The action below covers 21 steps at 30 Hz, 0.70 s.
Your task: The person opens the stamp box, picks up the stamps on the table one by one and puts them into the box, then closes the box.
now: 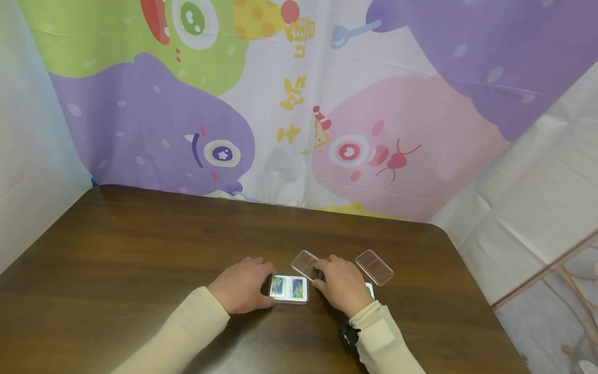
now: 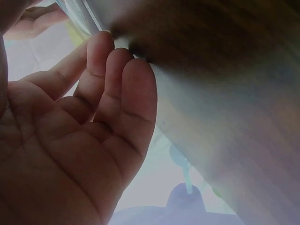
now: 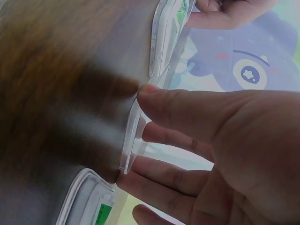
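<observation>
A clear plastic case (image 1: 289, 301) holding two picture cards lies flat on the table before me. My left hand (image 1: 244, 286) grips its left end, thumb at the near corner and fingers at the far one. In the left wrist view, those fingers (image 2: 139, 89) are bent with their tips down at the table. To the right, my right hand (image 1: 344, 284) holds a clear plastic cover (image 1: 303, 261) by its edges. The right wrist view shows thumb and fingers on opposite ends of that cover (image 3: 131, 140), which lies at the tabletop.
A second clear cover (image 1: 375, 267) lies right of my right hand. Another clear case (image 3: 77, 197) with a green-marked card inside sits partly hidden beneath the right hand and wrist. A cartoon-print cloth (image 1: 280, 171) hangs behind the brown table (image 1: 140, 234).
</observation>
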{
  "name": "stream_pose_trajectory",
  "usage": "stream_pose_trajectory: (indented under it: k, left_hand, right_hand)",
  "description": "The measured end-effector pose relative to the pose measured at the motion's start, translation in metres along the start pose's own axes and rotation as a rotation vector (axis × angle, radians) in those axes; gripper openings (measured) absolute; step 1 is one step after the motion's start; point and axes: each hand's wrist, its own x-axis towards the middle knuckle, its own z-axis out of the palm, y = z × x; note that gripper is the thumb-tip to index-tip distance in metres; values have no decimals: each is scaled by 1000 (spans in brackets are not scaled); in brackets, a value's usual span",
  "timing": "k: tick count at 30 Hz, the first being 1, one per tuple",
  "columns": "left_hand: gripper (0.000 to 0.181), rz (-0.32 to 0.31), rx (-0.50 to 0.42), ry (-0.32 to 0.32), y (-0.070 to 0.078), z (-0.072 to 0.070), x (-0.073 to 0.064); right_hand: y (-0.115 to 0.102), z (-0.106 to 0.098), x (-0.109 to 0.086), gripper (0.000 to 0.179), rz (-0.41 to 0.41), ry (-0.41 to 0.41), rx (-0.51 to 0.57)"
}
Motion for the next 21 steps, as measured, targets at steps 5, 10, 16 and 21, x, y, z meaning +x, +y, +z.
stream_pose_trajectory:
  k: [5, 10, 16, 21]
  left_hand:
    - [51, -7, -4, -6, 0, 0, 0]
    - [51, -6, -16, -7, 0, -1, 1]
    - [51, -2, -11, -4, -1, 1, 0]
    - [51, 2, 2, 0, -1, 2, 1]
  right_hand:
    - [0, -1, 0, 29, 6, -9, 15]
    - [-1, -2, 0, 31, 14, -11, 25]
    - [-2, -2, -1, 33, 25, -17, 31]
    - [-2, -2, 0, 33, 27, -16, 28]
